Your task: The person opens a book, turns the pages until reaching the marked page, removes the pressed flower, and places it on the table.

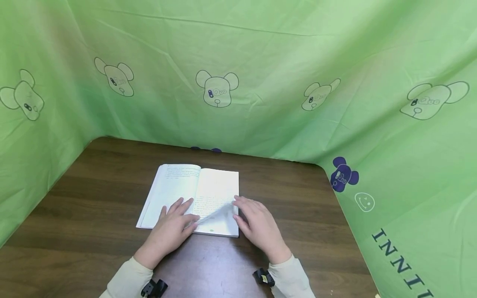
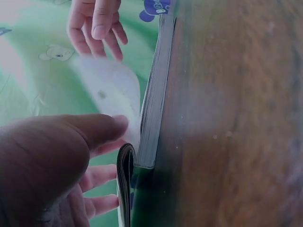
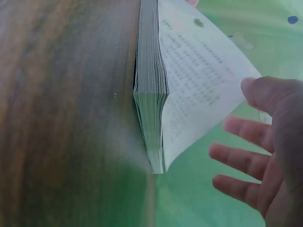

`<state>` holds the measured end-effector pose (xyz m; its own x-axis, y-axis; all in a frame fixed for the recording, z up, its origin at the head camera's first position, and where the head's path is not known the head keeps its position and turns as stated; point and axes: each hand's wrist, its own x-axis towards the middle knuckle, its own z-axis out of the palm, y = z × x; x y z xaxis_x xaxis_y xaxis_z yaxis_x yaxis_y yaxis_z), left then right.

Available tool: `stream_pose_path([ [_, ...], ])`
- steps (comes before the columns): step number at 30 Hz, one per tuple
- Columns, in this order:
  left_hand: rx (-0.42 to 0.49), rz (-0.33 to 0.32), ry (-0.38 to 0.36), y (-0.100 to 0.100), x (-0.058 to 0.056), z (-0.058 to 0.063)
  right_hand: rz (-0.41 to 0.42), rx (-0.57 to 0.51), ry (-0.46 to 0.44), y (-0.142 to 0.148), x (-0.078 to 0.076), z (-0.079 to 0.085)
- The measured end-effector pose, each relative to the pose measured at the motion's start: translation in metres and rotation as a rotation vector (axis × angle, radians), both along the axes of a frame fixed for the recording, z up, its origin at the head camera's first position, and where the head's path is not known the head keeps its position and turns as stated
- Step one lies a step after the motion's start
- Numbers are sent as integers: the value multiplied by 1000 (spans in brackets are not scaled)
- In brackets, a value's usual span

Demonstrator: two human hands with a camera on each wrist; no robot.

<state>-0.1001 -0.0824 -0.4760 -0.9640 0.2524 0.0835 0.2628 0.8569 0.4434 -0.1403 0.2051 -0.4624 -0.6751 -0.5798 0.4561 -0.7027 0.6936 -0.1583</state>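
An open book (image 1: 216, 186) lies on the table, its right half thick with a stack of pages. One printed page (image 3: 203, 71) stands lifted at an angle over that half. My left hand (image 1: 173, 227) rests on the left page, fingers spread. Its thumb (image 2: 106, 127) reaches to the lower edge by the fold, overlapping the lifted page in the left wrist view. My right hand (image 1: 258, 225) is at the book's right edge, thumb and fingers apart. In the right wrist view its thumb (image 3: 260, 92) is right at the page's outer corner.
The brown wooden table (image 1: 298, 198) surrounds the book. Green cloth (image 1: 261, 49) printed with bear heads hangs along the back and both sides. Small black devices, such as the one on the right wrist (image 1: 263, 277), are strapped near the sleeves.
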Motion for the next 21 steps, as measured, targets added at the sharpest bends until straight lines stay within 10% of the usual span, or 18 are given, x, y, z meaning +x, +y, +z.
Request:
stream_pose_path([
  [13,25,74,181,-6,-4,-1,144,120,-442,3,4,-6],
  [21,17,127,311,-10,-7,-1,98,191,-451,3,5,-9],
])
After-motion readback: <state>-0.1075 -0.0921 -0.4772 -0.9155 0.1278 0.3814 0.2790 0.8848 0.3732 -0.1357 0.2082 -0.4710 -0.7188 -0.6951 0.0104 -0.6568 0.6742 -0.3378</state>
